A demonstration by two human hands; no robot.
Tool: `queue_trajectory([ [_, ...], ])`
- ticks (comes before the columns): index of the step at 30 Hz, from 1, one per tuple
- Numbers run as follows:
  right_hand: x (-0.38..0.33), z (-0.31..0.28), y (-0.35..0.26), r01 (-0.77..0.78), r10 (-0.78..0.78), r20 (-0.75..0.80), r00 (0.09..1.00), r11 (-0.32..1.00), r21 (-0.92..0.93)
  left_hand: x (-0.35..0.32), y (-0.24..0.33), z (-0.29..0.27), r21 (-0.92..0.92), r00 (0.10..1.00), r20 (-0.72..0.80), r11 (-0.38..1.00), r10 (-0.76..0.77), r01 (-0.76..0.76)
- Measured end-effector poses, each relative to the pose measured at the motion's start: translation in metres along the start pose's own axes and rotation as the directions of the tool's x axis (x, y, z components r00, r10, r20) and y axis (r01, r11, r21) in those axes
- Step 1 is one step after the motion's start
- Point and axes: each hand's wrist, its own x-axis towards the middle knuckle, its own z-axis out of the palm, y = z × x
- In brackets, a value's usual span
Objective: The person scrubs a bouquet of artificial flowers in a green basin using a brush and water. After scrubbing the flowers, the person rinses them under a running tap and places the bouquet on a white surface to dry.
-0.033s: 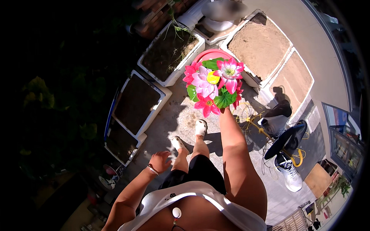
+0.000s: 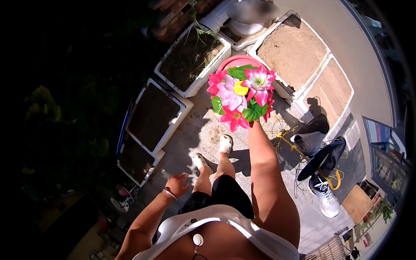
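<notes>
A bunch of artificial lotus flowers (image 2: 234,93), pink and magenta with green leaves and a yellow centre piece, is held out ahead of me at the end of my stretched right arm. My right hand (image 2: 255,125) is mostly hidden under the blooms; only the wrist end shows, and the grip itself is covered. Lower down, my left hand (image 2: 177,185) hangs beside my left thigh, fingers loosely apart and holding nothing. A bracelet (image 2: 170,192) circles that wrist.
White soil-filled planter boxes (image 2: 189,89) line the left; sandy ones (image 2: 292,52) stand front right. Behind the flowers sits a pink basin (image 2: 239,61). At right, a rack with yellow hooks (image 2: 333,180) carries sneakers (image 2: 326,201) and a dark insole-shaped piece (image 2: 318,160). Concrete lies under my clogs (image 2: 225,143).
My left hand has shifted very slightly down and left. The flowers have drifted a touch to the right with my right arm.
</notes>
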Motion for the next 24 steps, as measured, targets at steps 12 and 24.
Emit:
queue_trajectory([
  [12, 0.099, -0.036, -0.022, 0.015, -0.018, -0.066, 0.998, 0.999, -0.052, -0.104, -0.125, 0.1, -0.503, 0.579, 0.368, 0.368, -0.727, 0.782],
  [24, 0.138, -0.058, -0.031, 0.004, -0.015, -0.124, 0.992, 0.996, -0.084, -0.085, -0.122, 0.102, -0.61, 0.596, 0.362, 0.3, -0.717, 0.733],
])
